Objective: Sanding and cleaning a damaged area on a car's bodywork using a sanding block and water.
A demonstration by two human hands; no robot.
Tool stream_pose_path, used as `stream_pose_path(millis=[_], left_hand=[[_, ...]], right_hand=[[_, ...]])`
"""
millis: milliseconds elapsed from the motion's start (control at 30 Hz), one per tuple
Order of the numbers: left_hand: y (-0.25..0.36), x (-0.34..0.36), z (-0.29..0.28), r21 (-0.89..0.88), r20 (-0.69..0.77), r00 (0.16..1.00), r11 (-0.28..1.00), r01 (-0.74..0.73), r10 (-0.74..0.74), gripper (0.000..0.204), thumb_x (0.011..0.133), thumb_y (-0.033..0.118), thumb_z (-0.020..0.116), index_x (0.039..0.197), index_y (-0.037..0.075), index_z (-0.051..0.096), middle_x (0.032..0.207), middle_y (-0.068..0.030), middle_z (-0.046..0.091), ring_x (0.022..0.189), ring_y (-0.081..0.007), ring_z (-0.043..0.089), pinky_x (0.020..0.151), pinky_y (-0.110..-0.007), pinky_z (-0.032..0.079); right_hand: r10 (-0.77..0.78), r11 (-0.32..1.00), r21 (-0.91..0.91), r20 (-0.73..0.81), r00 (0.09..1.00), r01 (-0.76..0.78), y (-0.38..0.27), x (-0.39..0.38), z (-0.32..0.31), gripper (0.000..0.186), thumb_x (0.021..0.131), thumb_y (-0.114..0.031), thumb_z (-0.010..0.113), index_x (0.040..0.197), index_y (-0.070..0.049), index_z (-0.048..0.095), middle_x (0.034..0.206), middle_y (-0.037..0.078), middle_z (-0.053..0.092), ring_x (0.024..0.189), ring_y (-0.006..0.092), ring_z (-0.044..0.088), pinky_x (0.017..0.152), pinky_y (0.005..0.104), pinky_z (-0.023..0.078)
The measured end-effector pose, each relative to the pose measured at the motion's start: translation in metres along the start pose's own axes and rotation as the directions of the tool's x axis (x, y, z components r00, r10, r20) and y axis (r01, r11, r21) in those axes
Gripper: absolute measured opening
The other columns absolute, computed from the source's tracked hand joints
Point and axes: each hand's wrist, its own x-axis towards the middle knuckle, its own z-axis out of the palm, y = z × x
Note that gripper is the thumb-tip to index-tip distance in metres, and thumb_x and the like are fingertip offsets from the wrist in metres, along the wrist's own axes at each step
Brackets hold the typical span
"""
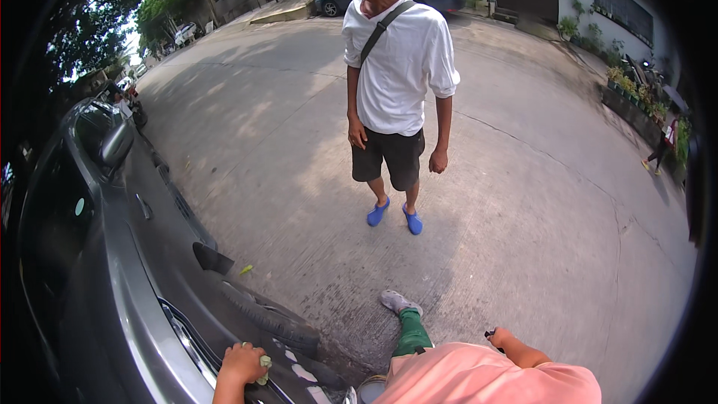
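the concrete road gives level footing, so a stance square to the panel should spare the back from leaning. the grey car runs along the left; strokes likely go best along its curved side rather than across it. a co-worker in a white top stands well apart on the road, leaving the elbow room. the car's wheel is near the left hand, and staying off its tyre should keep grit out of the work. pale patches show on the bodywork just beside that hand; light, even pressure seems wise there. the left hand is curled over a pad; flatter fingers would probably spread force better. the right hand is closed on a small object and is best held clear of the paint. the pale green pad, cloth or sponge, i cannot tell which, is under the left hand at the car's side. the dark object in the right is too small to identify.
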Motion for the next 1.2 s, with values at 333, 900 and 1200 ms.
stream_pose_path(millis=[333,900,1200], left_hand=[[-0.001,-0.001,0.0,-0.014,-0.019,1.0,1.0,-0.013,0.013,0.042,0.083,0.04,0.068,0.121,0.021,0.07,0.123,-0.0106,0.064,0.123,-0.0334,0.055,0.103,-0.05,0.042],[0.004,-0.002,-0.002,-0.013,-0.041,0.999,1.0,-0.01,0.009,0.045,0.079,0.043,0.071,0.119,0.023,0.073,0.121,-0.0108,0.065,0.12,-0.0342,0.057,0.101,-0.049,0.045],[-0.054,0.029,0.044,0.04,0.032,0.995,0.994,-0.1,0.099,0.05,0.086,0.047,0.067,0.126,0.016,0.063,0.124,-0.0173,0.064,0.117,-0.0421,0.058,0.098,-0.053,0.048]], right_hand=[[0.022,1.0,-0.018,-0.048,0.999,-0.023,-0.003,0.005,0.004,0.053,0.086,-0.043,0.072,0.119,-0.001,0.068,0.119,0.025,0.068,0.112,0.0412,0.065,0.094,0.0457,0.053],[0.187,0.971,0.175,-0.135,0.973,-0.163,0.047,-0.009,-0.044,0.049,0.084,-0.036,0.074,0.11,0.005,0.07,0.113,0.029,0.069,0.109,0.0409,0.067,0.09,0.0452,0.055],[0.844,0.526,0.77,-0.421,0.334,-0.361,0.309,-0.206,-0.134,0.116,0.083,-0.013,0.072,0.157,-0.006,-0.017,0.122,0.032,0.063,0.112,0.0462,0.063,0.099,0.0503,0.049]])
